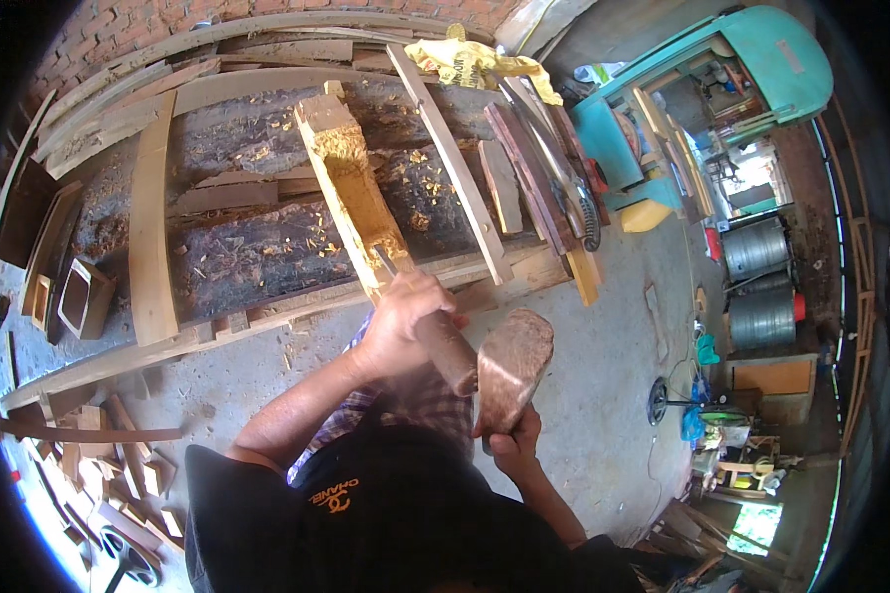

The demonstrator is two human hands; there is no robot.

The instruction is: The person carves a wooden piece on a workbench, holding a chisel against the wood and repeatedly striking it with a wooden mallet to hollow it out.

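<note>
My left hand [398, 314] is wrapped round a chisel [449, 354] with a thick wooden handle. Its blade points away from me, the tip at the near end of a hollow cut into a long yellow timber [351, 188]. In my right hand [517, 445] is a wooden mallet [516, 361], gripped low, its broad worn head raised beside the butt of the chisel handle. A narrow gap seems to lie between mallet and handle. The timber lies across a dark, rough workbench [242, 247] scattered with yellow chips.
A handsaw [569, 188] rests on dark boards right of the timber, near a long pale batten [450, 163]. A teal bandsaw [781, 69] stands at the far right. Hollow wooden boxes [87, 298] sit at the bench's left end; offcuts [94, 435] lie below.
</note>
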